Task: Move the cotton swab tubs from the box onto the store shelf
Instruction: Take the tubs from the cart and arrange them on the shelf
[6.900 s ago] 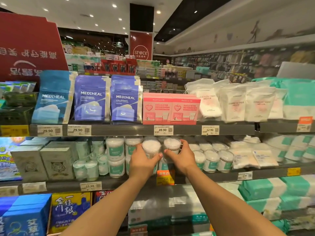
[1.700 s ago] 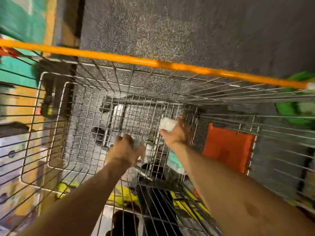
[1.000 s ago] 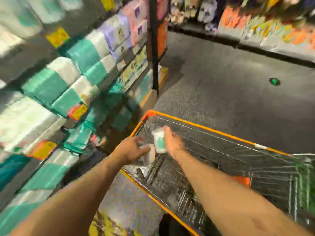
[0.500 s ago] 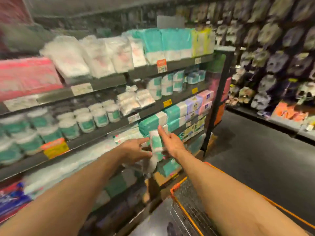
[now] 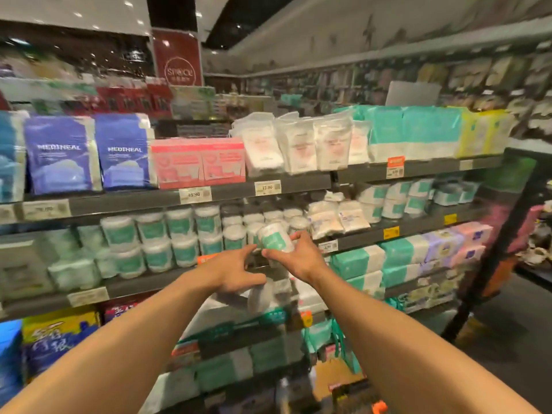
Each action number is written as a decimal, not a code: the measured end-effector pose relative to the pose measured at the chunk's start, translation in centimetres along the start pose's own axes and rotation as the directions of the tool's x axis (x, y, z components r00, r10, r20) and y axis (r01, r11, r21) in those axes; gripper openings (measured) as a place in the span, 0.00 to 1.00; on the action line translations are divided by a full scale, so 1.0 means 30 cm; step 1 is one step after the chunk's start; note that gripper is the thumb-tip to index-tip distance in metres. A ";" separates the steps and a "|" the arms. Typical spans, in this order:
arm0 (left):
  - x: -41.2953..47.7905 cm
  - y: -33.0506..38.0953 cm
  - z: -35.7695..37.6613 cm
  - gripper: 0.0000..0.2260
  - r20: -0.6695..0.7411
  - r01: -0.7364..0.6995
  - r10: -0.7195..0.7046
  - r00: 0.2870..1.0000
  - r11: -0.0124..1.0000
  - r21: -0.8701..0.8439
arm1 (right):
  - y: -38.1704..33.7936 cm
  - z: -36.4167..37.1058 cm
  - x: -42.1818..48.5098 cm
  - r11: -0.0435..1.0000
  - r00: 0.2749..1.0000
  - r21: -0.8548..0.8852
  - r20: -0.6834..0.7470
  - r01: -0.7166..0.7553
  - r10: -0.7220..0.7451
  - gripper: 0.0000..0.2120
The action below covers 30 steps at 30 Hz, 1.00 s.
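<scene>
My right hand (image 5: 301, 259) grips a white cotton swab tub with a teal label (image 5: 274, 239), tilted, just in front of the middle store shelf (image 5: 149, 282). Just left of it and slightly lower, my left hand (image 5: 233, 273) holds a second cotton swab tub (image 5: 261, 297), which shows blurred beneath the palm; its fingers reach toward the right-hand tub. Several matching tubs (image 5: 179, 234) stand stacked two high on that shelf, directly behind both hands. The box is out of view.
The shelf above carries blue mask packs (image 5: 125, 150), pink boxes (image 5: 198, 162) and white cotton pad bags (image 5: 298, 144). Bagged pads (image 5: 337, 219) lie right of the tubs. Teal tissue packs (image 5: 358, 261) fill lower shelves. An orange cart corner (image 5: 379, 409) shows at the bottom.
Both hands took a tub each out of the wire cart and lifted them. The view swung from the cart up to the shelf, and the tubs now sit close to the stacked row.
</scene>
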<state>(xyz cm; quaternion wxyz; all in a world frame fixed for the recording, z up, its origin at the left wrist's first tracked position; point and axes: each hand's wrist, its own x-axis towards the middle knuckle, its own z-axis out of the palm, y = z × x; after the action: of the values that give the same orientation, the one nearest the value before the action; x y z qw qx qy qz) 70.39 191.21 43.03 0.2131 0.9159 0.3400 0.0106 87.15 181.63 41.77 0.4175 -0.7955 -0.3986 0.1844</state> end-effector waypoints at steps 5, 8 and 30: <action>0.032 -0.129 -0.046 0.42 -0.015 0.085 -0.086 0.996 0.995 -0.047 | -0.087 0.099 0.150 0.991 0.991 -0.051 -0.035 0.127 -0.129 0.36; 0.057 -0.169 -0.064 0.40 0.017 0.091 -0.089 0.996 0.992 -0.084 | -0.118 0.133 0.210 0.995 0.993 -0.006 -0.053 0.104 -0.104 0.39; 0.276 -0.298 -0.082 0.42 0.023 0.200 -0.200 0.980 0.952 -0.230 | -0.148 0.323 0.502 0.946 0.948 -0.068 0.042 0.318 -0.316 0.30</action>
<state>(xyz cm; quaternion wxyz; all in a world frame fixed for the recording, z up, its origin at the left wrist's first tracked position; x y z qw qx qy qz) 70.83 203.41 40.68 0.3182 0.8458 0.4273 0.0287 88.19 200.00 40.30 0.4061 -0.7329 -0.5342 0.1121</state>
